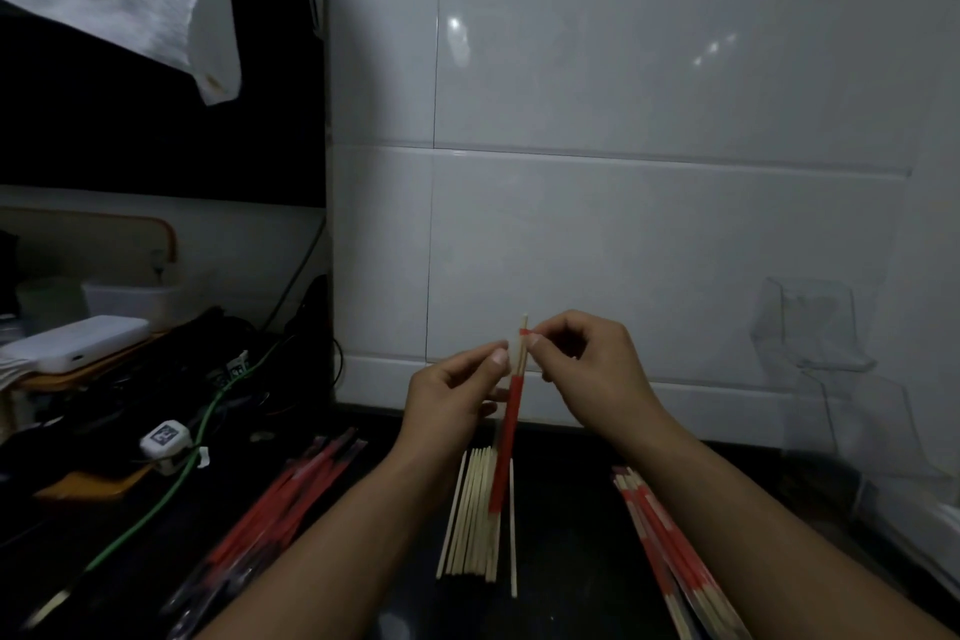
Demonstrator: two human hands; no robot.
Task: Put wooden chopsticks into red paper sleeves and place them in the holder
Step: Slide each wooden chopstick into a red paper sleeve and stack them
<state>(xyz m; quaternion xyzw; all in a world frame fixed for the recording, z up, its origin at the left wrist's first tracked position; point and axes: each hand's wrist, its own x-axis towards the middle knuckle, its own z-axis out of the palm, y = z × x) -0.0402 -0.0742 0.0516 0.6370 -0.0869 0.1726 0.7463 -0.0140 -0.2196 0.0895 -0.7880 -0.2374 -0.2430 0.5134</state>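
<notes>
White wall tiles back a dark surface. Above its middle, a red sleeve is pinched near its mouth by the left hand, while the chopsticks poking from it are nipped by the right hand's curled fingertips. Bare chopsticks lie below, empty sleeves toward the left edge, finished pairs toward the right; a clear holder sits at the far right. A skewed push could tear the paper or drop a stick.
</notes>
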